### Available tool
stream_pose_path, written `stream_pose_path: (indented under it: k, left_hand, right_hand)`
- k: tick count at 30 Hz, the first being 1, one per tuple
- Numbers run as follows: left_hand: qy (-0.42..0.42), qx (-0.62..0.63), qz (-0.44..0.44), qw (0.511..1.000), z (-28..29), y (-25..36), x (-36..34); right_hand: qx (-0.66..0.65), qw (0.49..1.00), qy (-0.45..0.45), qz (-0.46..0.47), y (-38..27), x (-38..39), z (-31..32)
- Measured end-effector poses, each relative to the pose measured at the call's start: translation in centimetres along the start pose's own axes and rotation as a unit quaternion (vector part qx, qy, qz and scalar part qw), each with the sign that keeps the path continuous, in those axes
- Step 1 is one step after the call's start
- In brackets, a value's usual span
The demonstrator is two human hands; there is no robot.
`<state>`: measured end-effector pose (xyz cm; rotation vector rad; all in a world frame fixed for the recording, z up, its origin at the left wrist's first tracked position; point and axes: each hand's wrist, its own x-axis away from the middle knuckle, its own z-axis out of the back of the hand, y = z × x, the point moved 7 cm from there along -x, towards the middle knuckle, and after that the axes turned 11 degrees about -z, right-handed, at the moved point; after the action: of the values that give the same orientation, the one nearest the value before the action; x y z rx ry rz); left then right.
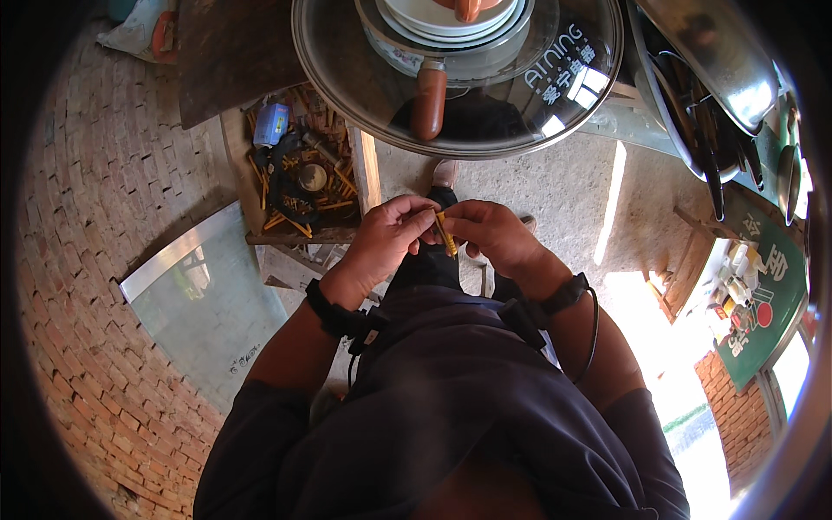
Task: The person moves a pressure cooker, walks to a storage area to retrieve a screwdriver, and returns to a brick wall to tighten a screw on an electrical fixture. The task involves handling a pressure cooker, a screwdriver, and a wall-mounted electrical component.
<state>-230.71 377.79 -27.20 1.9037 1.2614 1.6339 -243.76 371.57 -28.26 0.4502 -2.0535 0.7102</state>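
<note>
Over my lap, my left hand [394, 232] and my right hand [501, 236] meet with fingertips pinched together. Between them is a small, thin yellow piece [447, 234] with a ridged, stick-like look. Its lower end sticks out below my fingers, and the upper part is partly covered by them. A pulled-out wooden drawer [370, 169] lies just beyond my left hand. Many similar yellow sticks [338, 205] are jumbled inside it, with a blue box [271, 124], a round tan item [312, 178] and dark, tangled bits.
Ahead of my hands, a large round glass lid [364, 95] with a brown handle [428, 104] extends over the edge; stacked bowls [459, 26] show there. Metal pans [719, 69] stand at right. A glass sheet [208, 295] leans by the brick wall [95, 260]. A green board [771, 286] is far right.
</note>
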Motion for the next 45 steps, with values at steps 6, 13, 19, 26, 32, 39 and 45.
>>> stream_pose_path:
  k: [6, 13, 19, 26, 32, 39, 45]
  left_hand:
    - [-0.007, 0.011, -0.001, 1.0, -0.1, 0.35, -0.11]
    - [-0.003, 0.023, -0.003, 1.0, -0.2, 0.82, -0.15]
    - [0.006, 0.016, 0.001, 1.0, -0.07, 0.78, 0.06]
    - [0.018, 0.037, -0.01, 0.999, 0.24, 0.86, -0.11]
    - [0.026, 0.045, -0.021, 0.998, 0.53, 0.74, -0.05]
    - [0.029, 0.054, -0.021, 0.998, 0.5, 0.83, 0.09]
    - [0.031, 0.051, -0.025, 0.998, 0.49, 0.85, 0.17]
  right_hand:
    - [-0.018, 1.0, -0.017, 0.002, -0.12, -0.04, -0.07]
    - [-0.04, 0.999, -0.031, 0.006, -0.19, -0.11, -0.27]
    - [-0.034, 0.999, -0.025, 0.001, -0.08, -0.16, -0.33]
    - [-0.034, 0.999, -0.013, 0.01, -0.36, 0.02, -0.52]
    - [-0.011, 1.0, -0.029, 0.007, -0.09, 0.43, -0.83]
    - [-0.014, 1.0, -0.025, 0.003, -0.02, 0.48, -0.86]
    - [-0.019, 1.0, -0.022, 0.006, 0.0, 0.53, -0.94]
